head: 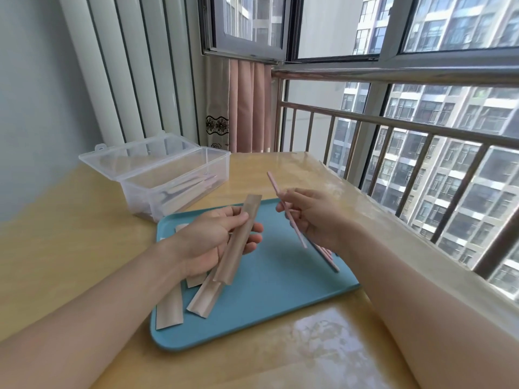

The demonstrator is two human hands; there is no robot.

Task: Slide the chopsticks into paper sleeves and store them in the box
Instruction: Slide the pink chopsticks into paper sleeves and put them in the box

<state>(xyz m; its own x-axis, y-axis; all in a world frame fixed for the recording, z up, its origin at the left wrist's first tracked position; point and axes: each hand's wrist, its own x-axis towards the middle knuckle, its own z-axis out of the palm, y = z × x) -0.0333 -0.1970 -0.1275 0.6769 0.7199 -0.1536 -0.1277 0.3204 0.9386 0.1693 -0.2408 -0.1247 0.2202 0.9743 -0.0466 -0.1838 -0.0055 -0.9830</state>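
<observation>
The yellow table (pixel 84 248) by the window held a blue tray (pixel 266 304). Above it, my left hand (pixel 213 242) gripped a paper sleeve (pixel 238 240), my right hand (pixel 314 217) pinched a pink chopstick (pixel 283 206); misaligned, its tip might crumple the sleeve's mouth. The box (pixel 168 175) stood open behind the tray.

Glossy yellow table (pixel 84 248), blue tray (pixel 266 304) resting flat, clear box (pixel 174 181) behind, seemingly touching
</observation>
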